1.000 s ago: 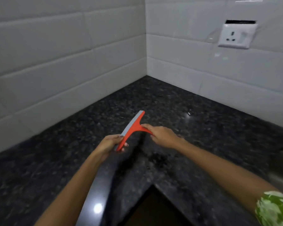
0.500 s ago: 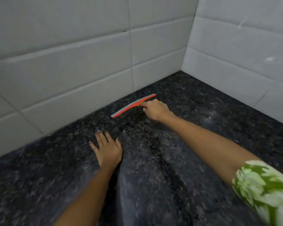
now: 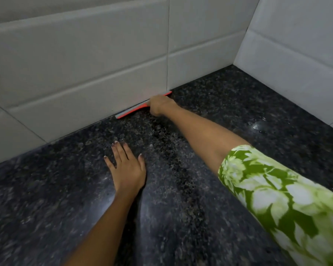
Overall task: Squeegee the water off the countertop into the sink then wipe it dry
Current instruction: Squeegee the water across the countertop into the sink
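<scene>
Right against the foot of the tiled wall (image 3: 85, 70), the right hand (image 3: 161, 105) grips the red squeegee (image 3: 131, 111), fingers curled round it; nearer, away from that wall, the left hand (image 3: 127, 167) lies flat on the countertop (image 3: 219, 120), fingers straight and slightly spread

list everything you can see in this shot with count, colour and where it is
squeegee: one, red-orange with a grey blade, on the countertop, blade along the foot of the back wall
countertop: one, black speckled granite, filling the lower frame
wet patch: one, shiny, on the countertop near the right wall
wall tiles: several, white, on the back wall and the right wall, meeting in a corner
sleeve: one, green and white floral, on the right arm
left hand: one, flat on the countertop, fingers spread
right hand: one, gripping the squeegee at the back wall
</scene>
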